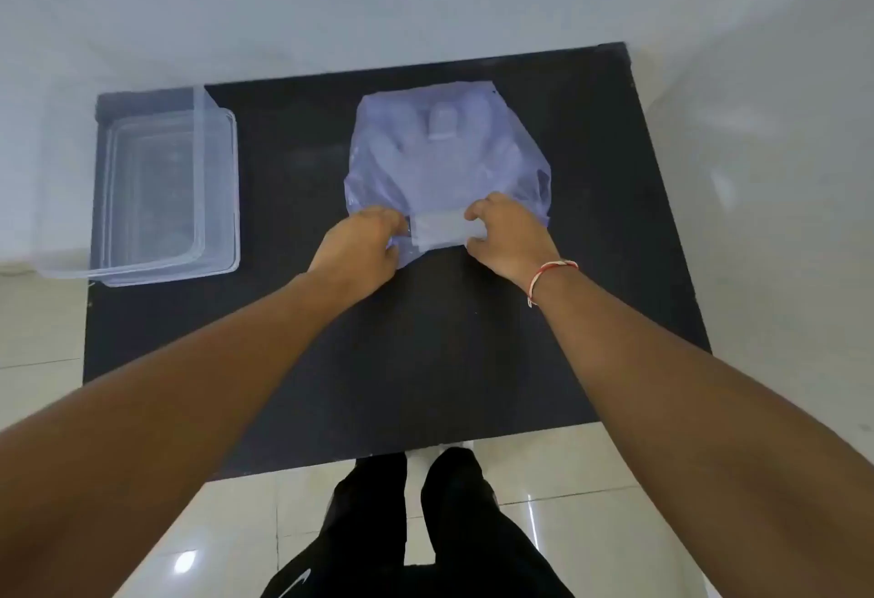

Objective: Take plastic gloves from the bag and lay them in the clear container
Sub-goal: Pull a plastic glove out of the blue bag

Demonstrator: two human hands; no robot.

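A translucent bluish plastic bag (444, 157) lies flat on the middle of the black table (473, 361), its mouth toward me. Pale plastic gloves (442, 229) show through it and stick out at the mouth as a whitish band. My left hand (362, 250) pinches the left side of the bag's mouth. My right hand (508, 235), with a red-and-white thread on the wrist, grips the right side of the mouth by the gloves' edge. The clear container (165, 191) stands open at the table's left edge, apart from both hands.
The container's lid (123, 181) seems to lean over its left side, past the table edge. White tiled floor surrounds the table. My legs in dark trousers (425, 526) stand at the near edge.
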